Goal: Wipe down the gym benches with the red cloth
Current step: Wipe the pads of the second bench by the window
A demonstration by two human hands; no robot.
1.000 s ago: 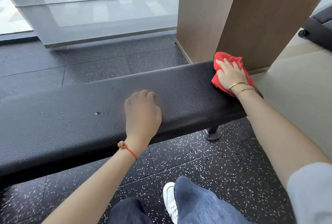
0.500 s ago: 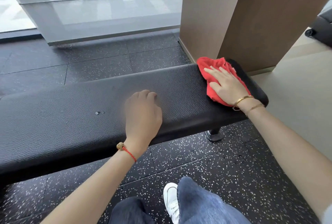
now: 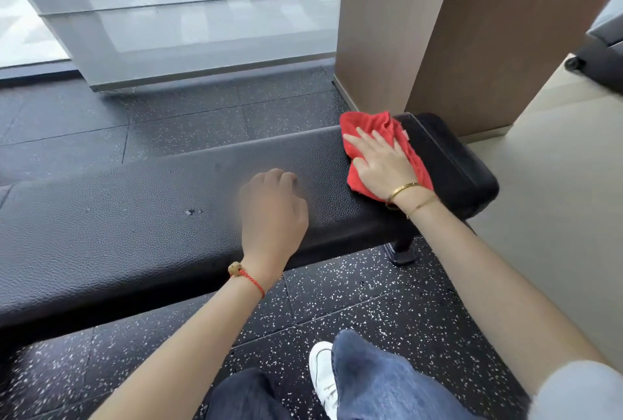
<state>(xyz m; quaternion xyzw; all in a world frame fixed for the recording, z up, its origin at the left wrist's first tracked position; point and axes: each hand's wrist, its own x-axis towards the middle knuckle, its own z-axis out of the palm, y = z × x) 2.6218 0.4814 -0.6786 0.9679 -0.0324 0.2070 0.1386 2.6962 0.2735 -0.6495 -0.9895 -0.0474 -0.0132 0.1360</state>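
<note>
A long black padded gym bench runs across the view from lower left to upper right. The red cloth lies crumpled on the bench top near its right end. My right hand presses flat on the cloth, fingers spread and pointing left. My left hand rests on the middle of the bench top with its fingers curled under, holding nothing. A small nick marks the bench cover to the left of my left hand.
A brown wood-clad column stands right behind the bench's right end. Frosted glass panels line the far side. Black speckled rubber floor lies under the bench; beige floor starts at the right. Dark equipment sits at the upper right. My legs and a white shoe are below.
My right hand has slid the red cloth leftward along the bench top, away from the right end. My left hand has stayed in place.
</note>
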